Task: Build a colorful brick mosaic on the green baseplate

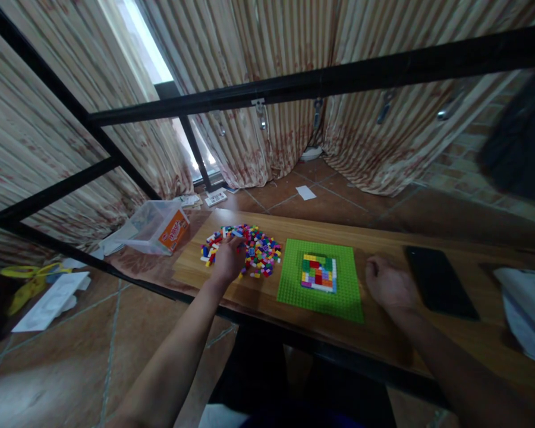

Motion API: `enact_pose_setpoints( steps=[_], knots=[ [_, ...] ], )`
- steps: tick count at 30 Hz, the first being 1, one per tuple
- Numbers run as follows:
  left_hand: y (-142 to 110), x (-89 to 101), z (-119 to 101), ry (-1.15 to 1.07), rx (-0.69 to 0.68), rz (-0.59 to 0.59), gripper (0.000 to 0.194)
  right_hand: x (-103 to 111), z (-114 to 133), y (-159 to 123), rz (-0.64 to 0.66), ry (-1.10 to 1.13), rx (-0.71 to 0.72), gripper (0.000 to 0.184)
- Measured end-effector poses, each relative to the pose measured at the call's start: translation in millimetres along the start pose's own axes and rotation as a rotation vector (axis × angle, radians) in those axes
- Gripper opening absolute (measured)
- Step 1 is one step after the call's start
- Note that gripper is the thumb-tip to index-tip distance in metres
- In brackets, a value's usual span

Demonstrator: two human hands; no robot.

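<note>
My left hand (230, 260) reaches into a loose pile of small multicoloured building bricks (261, 252) on the wooden bench. Its fingers are drawn together among the bricks; a blue piece shows by the fingertips, but whether they grip it is unclear. To the right of the pile lies a green studded baseplate (345, 273). A flat block of joined bricks (318, 273) in red, yellow, green, white, purple and orange sits on the baseplate's middle. My right hand (390, 284) rests on the bench just right of the baseplate, fingers curled in, no brick visible in it.
A dark tablet-like slab (439, 282) lies right of my right hand, with a pale cloth or bag (528, 312) beyond. A clear plastic tub (154, 223) with an orange label stands left of the bricks. A black metal rail (294, 88) crosses in front, before striped curtains.
</note>
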State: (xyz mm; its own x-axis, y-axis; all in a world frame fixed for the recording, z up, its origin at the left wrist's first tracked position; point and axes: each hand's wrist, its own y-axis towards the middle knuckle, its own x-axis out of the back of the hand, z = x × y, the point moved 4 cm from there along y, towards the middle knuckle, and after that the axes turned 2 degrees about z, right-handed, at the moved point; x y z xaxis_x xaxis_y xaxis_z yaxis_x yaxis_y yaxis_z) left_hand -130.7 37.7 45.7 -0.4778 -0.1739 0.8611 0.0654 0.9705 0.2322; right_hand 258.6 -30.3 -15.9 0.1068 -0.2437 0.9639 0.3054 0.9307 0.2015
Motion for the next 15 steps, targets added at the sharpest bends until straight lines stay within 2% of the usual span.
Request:
enact_pose_setpoints(
  steps=[3,7,9,13,15],
  knots=[
    [-11,-12.9,-21,-0.464,-0.015,-0.052,0.026,-1,-1,0,-0.001,0.006,-0.008,0.028],
    [-29,-40.9,-51,-1.015,0.182,0.015,0.027,-2,-1,1,0.007,0.013,0.003,0.028],
    [-38,-51.4,-68,-1.124,0.245,0.085,0.029,-2,-1,2,0.014,0.014,-0.002,0.028],
    [-53,-65.5,-97,-1.247,0.34,0.214,0.02,-1,-1,2,0.034,0.019,-0.026,0.028],
    [-59,-72.0,-107,-1.328,0.393,0.272,0.024,-1,-1,2,0.041,0.018,-0.037,0.029]
  ],
)
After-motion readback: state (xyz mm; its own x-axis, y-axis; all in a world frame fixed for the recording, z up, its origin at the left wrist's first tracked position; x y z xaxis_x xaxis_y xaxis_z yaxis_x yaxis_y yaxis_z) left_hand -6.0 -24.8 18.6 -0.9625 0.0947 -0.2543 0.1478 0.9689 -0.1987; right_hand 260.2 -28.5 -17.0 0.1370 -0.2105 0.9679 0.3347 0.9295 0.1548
